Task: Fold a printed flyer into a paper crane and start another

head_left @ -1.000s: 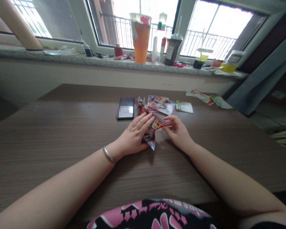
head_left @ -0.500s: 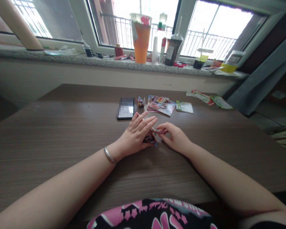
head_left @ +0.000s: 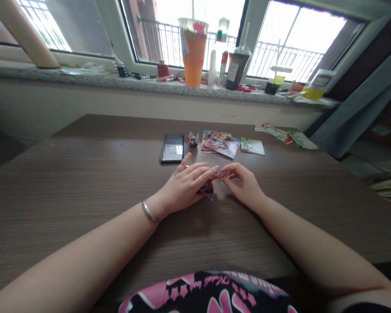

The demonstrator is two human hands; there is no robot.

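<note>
You are holding printed paper [head_left: 209,189], its face looking smooth and faintly glossy. You are wearing a polished metal bangle [head_left: 149,211] and a matt cloth shirt [head_left: 198,296]. Your table [head_left: 215,243] is showing a smooth wood-grain surface with a low sheen. The phone [head_left: 173,153] is presenting a glossy screen. The windowsill [head_left: 133,83] is resembling speckled stone, the tall cup [head_left: 193,56] clear plastic.

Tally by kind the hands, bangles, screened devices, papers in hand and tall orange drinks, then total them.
Hands: 2 (left hand, right hand)
Bangles: 1 (silver bangle)
Screened devices: 1 (dark device)
Papers in hand: 1 (printed paper)
Tall orange drinks: 1 (orange drink)
Total: 6
</note>
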